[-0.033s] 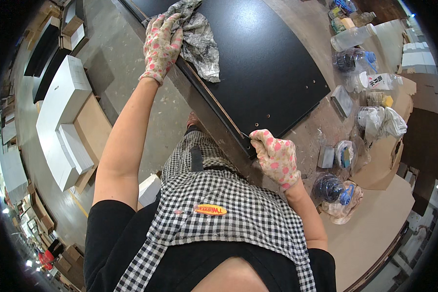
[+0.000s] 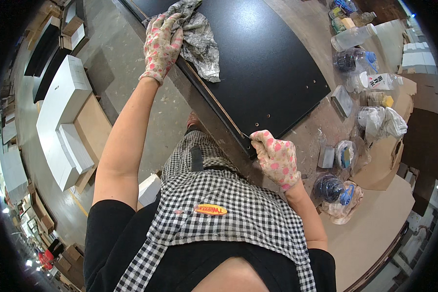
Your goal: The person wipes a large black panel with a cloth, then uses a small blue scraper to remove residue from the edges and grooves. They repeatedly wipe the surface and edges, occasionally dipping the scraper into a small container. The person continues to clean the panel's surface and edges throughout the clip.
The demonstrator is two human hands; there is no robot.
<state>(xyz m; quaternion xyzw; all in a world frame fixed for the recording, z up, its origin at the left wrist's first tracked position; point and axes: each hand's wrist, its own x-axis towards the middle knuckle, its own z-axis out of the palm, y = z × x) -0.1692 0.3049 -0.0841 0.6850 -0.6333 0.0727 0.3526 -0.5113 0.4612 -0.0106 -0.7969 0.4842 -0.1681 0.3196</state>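
At the lower centre of the frame, a black-and-white checked apron [image 2: 233,224] is worn over a black short-sleeved top. Right of centre, the right hand [image 2: 276,155], covered by a cream glove with pink spots, is placed at the lower corner of a black panel [image 2: 258,63]; its fingers are curled into a narrow grip, and whether anything is pinched at the tips cannot be told. The panel is laid across the upper centre on a brown work surface [image 2: 304,127], its curved outer edge turned to the right, and small holes are seen near its lower end. At the upper centre, the left hand [image 2: 161,46], similarly gloved, is laid over the panel's near edge with fingers extended; a crumpled grey cloth [image 2: 202,46] is touched by it, but whether the cloth is gripped cannot be told. Along the right side, a grey block [image 2: 342,101], a dark bottle with a blue handle [image 2: 328,187], a clear bottle [image 2: 353,38] and torn cardboard [image 2: 379,165] are arranged. Farther off, at the left, white angled panels [image 2: 58,112] are stacked, with black curved pieces [image 2: 43,46] placed beyond them.
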